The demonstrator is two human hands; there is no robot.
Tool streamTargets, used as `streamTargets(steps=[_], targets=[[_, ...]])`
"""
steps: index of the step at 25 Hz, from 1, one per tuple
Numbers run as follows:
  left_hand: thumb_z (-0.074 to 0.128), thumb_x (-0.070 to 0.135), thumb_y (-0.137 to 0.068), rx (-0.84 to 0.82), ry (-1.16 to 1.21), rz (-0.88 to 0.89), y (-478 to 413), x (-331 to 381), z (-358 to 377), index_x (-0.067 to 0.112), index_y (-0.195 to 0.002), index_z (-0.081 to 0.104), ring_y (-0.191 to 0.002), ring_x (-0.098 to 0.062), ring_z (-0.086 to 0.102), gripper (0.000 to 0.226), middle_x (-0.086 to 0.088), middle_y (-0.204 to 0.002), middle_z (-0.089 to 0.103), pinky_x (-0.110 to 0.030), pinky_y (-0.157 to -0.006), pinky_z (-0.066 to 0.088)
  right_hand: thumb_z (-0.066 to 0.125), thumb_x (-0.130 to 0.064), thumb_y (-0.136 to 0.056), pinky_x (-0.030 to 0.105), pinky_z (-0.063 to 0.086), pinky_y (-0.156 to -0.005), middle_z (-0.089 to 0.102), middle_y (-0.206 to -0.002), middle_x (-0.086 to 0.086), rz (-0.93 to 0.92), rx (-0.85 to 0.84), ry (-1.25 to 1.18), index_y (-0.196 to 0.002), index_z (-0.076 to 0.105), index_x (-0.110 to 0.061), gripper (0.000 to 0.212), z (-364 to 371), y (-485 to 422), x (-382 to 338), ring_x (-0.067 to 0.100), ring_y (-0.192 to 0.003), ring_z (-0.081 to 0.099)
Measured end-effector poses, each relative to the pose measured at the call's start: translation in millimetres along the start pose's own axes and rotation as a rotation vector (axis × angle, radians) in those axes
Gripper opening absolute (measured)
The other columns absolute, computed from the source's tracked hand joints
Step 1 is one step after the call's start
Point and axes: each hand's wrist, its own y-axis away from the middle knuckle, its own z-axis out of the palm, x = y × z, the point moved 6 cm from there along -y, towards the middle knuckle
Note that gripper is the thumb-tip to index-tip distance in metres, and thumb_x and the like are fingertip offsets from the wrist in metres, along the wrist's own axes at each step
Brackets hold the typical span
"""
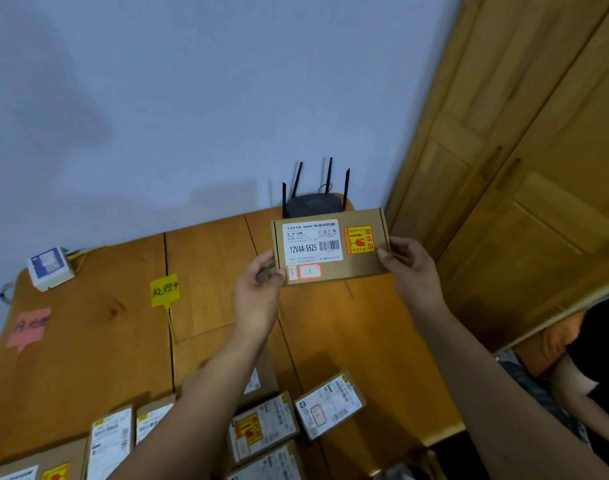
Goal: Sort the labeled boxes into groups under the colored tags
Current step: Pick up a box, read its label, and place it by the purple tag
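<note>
Two hands up, so reading time. Big wooden table (88, 341) mostly bare at the far end, presumably kept free for sorted groups. Unsorted boxes (327, 405) bunched along the near edge. Held box (331, 245) lifted off the table, far right, label facing up for checking. Left hand (258, 289) and right hand (412, 268) pinching its short ends. Yellow tag (165, 290) and pink tag (29, 327) lying flat left, nothing under either yet.

A home room: wooden wardrobe (525, 168), router (313, 202) (antennas up).
</note>
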Motion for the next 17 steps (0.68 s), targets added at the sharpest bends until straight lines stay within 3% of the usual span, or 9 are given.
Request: streamTargets(steps=[3, 6, 9, 12, 17], targets=[[0.062, 0.007, -0.097, -0.025, -0.065, -0.084, -18, -23, 50, 0.012, -0.127, 0.068, -0.113, -0.016, 0.068, 0.031, -0.005, -0.124, 0.073, -0.042, -0.101, 0.055, 0.063, -0.033, -0.100, 0.027, 0.051, -0.083, 0.066, -0.113, -0.014, 0.077, -0.004, 0.055, -0.127, 0.065, -0.026, 0.028, -21, -50, 32, 0.010, -0.111, 0.060], [0.062, 0.005, -0.097, -0.056, -0.082, -0.227, -45, -52, 110, 0.008, -0.117, 0.067, -0.109, -0.026, 0.069, 0.021, -0.010, -0.118, 0.073, -0.050, -0.100, 0.056, 0.061, -0.038, -0.099, 0.026, 0.048, -0.073, 0.065, -0.110, -0.012, 0.150, -0.001, 0.165, -0.126, 0.065, -0.028, 0.029, -42, -111, 74, 0.013, -0.106, 0.060], [0.062, 0.007, -0.096, -0.078, -0.086, -0.354, -72, -82, 163, 0.019, -0.103, 0.064, -0.100, -0.021, 0.070, 0.014, -0.006, -0.113, 0.072, -0.049, -0.097, 0.058, 0.062, -0.037, -0.098, 0.035, 0.051, -0.084, 0.066, -0.109, -0.007, 0.218, -0.003, 0.231, -0.121, 0.067, -0.025, 0.026, -55, -169, 118, 0.017, -0.107, 0.060], [0.064, 0.004, -0.093, -0.129, -0.093, -0.428, -99, -119, 208, 0.019, -0.098, 0.065, -0.097, -0.023, 0.073, 0.016, -0.008, -0.109, 0.074, -0.051, -0.093, 0.060, 0.062, -0.039, -0.097, 0.033, 0.048, -0.079, 0.068, -0.099, -0.011, 0.261, -0.031, 0.281, -0.109, 0.066, -0.032, 0.014, -59, -216, 161, 0.019, -0.103, 0.062], [0.060, -0.001, -0.092, -0.210, -0.155, -0.502, -132, -178, 252, 0.008, -0.115, 0.076, -0.103, -0.029, 0.075, 0.030, -0.013, -0.116, 0.077, -0.052, -0.092, 0.060, 0.060, -0.038, -0.099, 0.039, 0.050, -0.094, 0.069, -0.125, 0.008, 0.369, -0.093, 0.346, -0.127, 0.064, -0.017, 0.034, -52, -263, 236, 0.028, -0.114, 0.063]])
